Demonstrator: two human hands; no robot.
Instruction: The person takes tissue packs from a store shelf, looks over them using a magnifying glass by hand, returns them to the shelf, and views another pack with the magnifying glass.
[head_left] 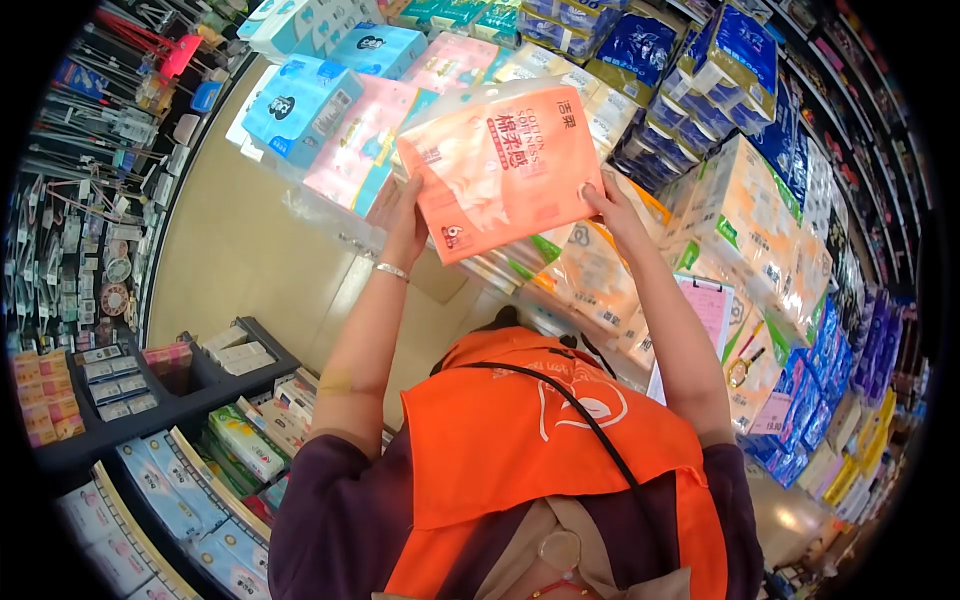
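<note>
A coral-pink pack of tissues (510, 165) with Chinese print and the words "COTTON SOFTNESS" is held up in front of me, slightly tilted. My left hand (405, 225) grips its lower left edge, and my right hand (612, 208) grips the right edge with the thumb on the front. The other fingers are mostly hidden by the pack. Behind and below it lie stacked tissue packs: pink and white ones (362, 135), blue ones (300, 108) and orange-and-white ones (590, 275).
A clipboard (705, 310) with pink paper rests on the packs at the right. Dark blue packs (725, 65) are piled at the back right. At lower left stands a dark shelf unit (190, 390) with small boxes. Beige floor (225, 240) shows between it and the stack.
</note>
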